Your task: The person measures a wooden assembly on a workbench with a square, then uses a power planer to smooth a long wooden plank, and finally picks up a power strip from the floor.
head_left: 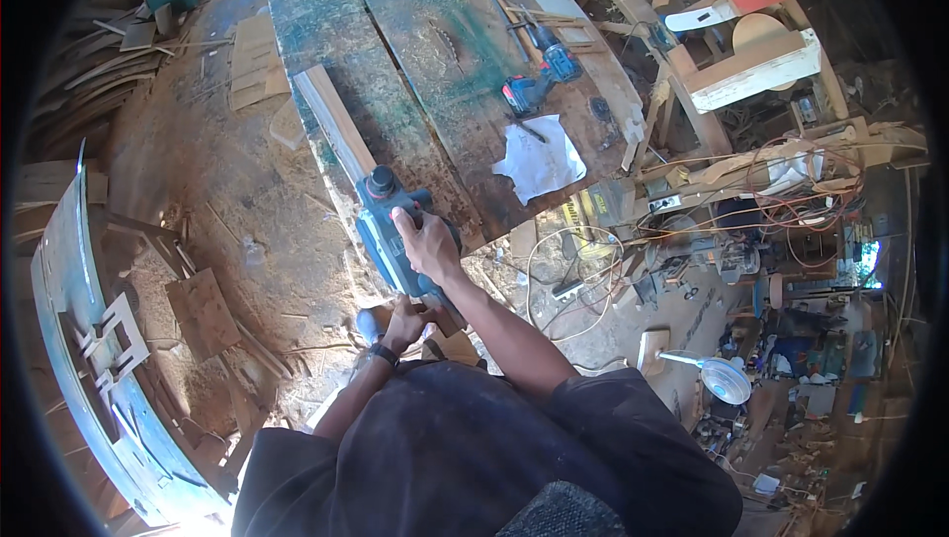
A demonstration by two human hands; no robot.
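A blue electric planer (380, 237) with a dark round knob rests on a long wooden board (336, 122) along the left edge of the workbench. My right hand (427, 246) is wrapped round the planer's rear handle, its thumb lying on top. Lower and closer to my body, my left hand (403, 326) is closed at the near end of the board, just behind the planer. The planer partly hides the board, and some of the left fingers are hard to make out.
On the worn green-stained workbench (415, 23) lie a blue cordless drill (554, 55), a crumpled white paper (542, 157) and several hand tools. Wood shavings cover the floor at left. Cables (801, 191) and wooden frames crowd the right; a small fan (725, 380) stands lower right.
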